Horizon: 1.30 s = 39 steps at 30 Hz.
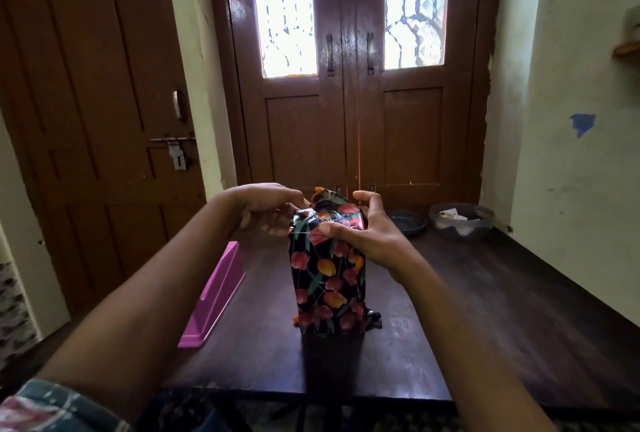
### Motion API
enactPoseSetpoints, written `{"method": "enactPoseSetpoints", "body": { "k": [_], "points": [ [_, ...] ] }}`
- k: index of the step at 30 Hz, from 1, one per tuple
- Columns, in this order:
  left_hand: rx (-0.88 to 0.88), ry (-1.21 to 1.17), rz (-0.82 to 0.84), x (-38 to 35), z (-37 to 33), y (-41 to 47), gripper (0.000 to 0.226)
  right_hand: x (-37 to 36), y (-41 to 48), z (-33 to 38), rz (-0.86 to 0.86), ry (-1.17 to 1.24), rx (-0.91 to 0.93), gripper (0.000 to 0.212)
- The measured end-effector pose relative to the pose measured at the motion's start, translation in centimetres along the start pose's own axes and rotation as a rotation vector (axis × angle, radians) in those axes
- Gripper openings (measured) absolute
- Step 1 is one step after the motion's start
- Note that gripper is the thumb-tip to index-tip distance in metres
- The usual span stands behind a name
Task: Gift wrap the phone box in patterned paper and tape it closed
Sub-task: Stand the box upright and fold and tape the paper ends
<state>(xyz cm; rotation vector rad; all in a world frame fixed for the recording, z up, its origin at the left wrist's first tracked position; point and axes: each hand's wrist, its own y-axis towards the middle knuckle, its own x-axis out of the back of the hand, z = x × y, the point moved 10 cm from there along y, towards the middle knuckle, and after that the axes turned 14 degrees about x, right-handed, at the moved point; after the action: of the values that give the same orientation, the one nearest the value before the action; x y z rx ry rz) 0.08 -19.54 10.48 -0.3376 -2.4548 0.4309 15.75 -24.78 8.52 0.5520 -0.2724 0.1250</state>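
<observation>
The phone box (327,279) stands upright on its end in the middle of the dark wooden table (485,293), covered in black paper with red and orange tulips. At its top the paper end is folded and bunched, with one flap sticking up. My left hand (268,208) presses the paper at the top left corner with its fingertips. My right hand (367,234) clasps the top right side, thumb across the folded front flap and fingers curled over the far edge. No tape is in view.
A pink plastic tray (216,296) lies at the table's left edge. At the far right stand a dark round lid (407,222) and a clear bowl (462,220) with scraps inside. Brown double doors (349,102) rise just behind the table.
</observation>
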Motion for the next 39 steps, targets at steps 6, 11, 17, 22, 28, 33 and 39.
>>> {"method": "enactPoseSetpoints", "body": {
  "k": [6, 11, 17, 22, 28, 33, 39],
  "points": [
    [-0.067, -0.236, -0.012, -0.6, 1.5, -1.2, 0.017, 3.7, 0.2, 2.9, -0.329, -0.478, 0.247, 0.065],
    [-0.264, -0.096, -0.543, 0.9, 1.1, -3.6, 0.026, 2.1, -0.6, 4.9, -0.375, -0.746, 0.392, 0.024],
    [-0.302, -0.421, -0.199, -1.6, 1.7, -4.4, 0.021, -0.6, -0.2, 2.7, 0.017, -0.723, 0.200, 0.101],
    [-0.403, -0.267, -0.298, 0.2, 2.1, -5.0, 0.018, 0.2, 0.2, 2.8, -0.024, -0.687, 0.252, 0.086],
    [-0.698, 0.162, -0.331, 0.1, -1.5, -5.4, 0.055, -1.1, 0.8, 4.5, 0.130, -0.744, 0.338, 0.045],
    [-0.786, 0.407, -0.431, 0.7, -3.9, -6.3, 0.036, -0.5, 0.9, 5.3, 0.088, -0.784, 0.294, 0.036],
    [-0.790, 0.472, -0.379, 0.4, -5.8, -8.1, 0.032, -1.4, 0.5, 5.4, 0.067, -0.796, 0.308, 0.044]
  ]
}}
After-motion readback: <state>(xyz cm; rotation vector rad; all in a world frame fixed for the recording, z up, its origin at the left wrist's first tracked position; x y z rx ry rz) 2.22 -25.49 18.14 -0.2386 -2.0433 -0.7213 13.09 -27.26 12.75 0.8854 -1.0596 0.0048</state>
